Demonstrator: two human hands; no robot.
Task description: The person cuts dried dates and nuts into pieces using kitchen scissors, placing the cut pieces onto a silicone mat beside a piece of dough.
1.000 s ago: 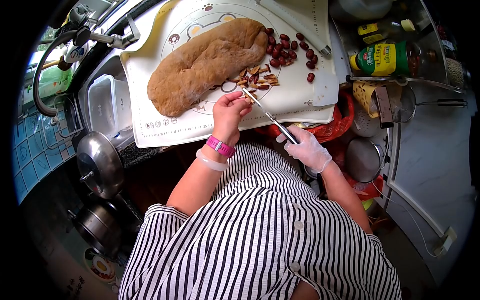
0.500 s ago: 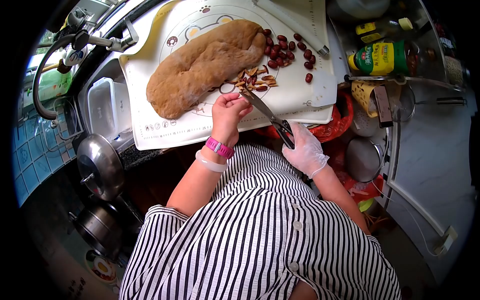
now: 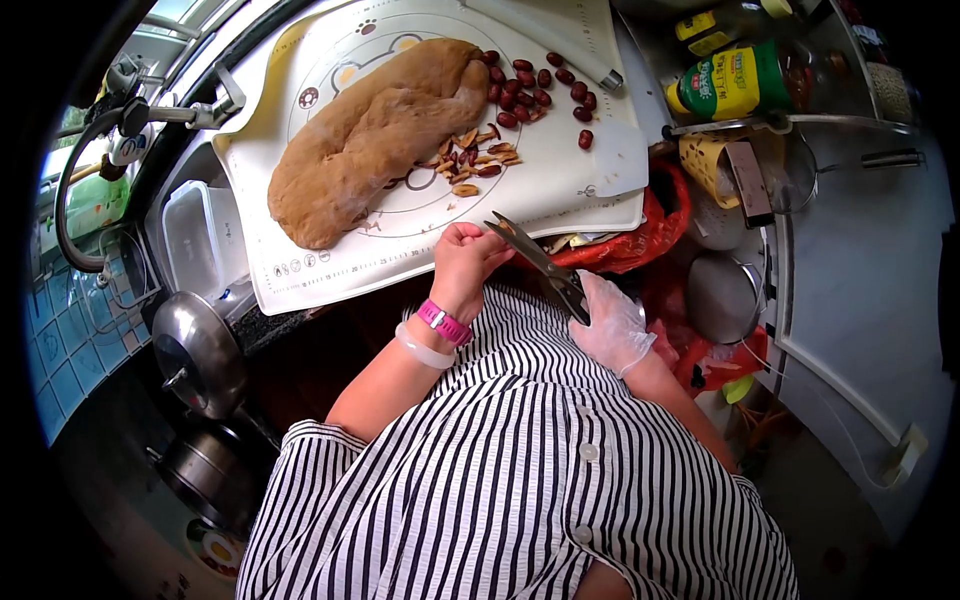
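Note:
My right hand (image 3: pixel 610 325), in a clear plastic glove, is wrapped round the handles of the scissors (image 3: pixel 545 265). Their blades are slightly apart and point toward my left hand (image 3: pixel 465 270), which is bare with its fingers pinched together. A small reddish-brown bit, apparently a red date (image 3: pixel 506 228), shows between the fingertips and the blades; most of it is hidden. Beyond the hands, strips of cut date (image 3: pixel 470 155) lie on the white baking mat (image 3: pixel 400 262). Whole red dates (image 3: pixel 525 80) are scattered farther back, beside a long brown slab of dough (image 3: pixel 375 140).
A rolling pin (image 3: pixel 550 42) lies at the mat's back right, near a white scraper (image 3: pixel 620 160). A red plastic bag (image 3: pixel 665 220) hangs by the counter's front edge. Bottles (image 3: pixel 735 85) stand at right; a clear container (image 3: pixel 200 240) and a pot lid (image 3: pixel 197 355) are at left.
Both hands and the scissors have drawn back from the cut pieces toward my body, to the mat's front edge. A cut piece now lies separately in front of the pile. The view has shifted slightly.

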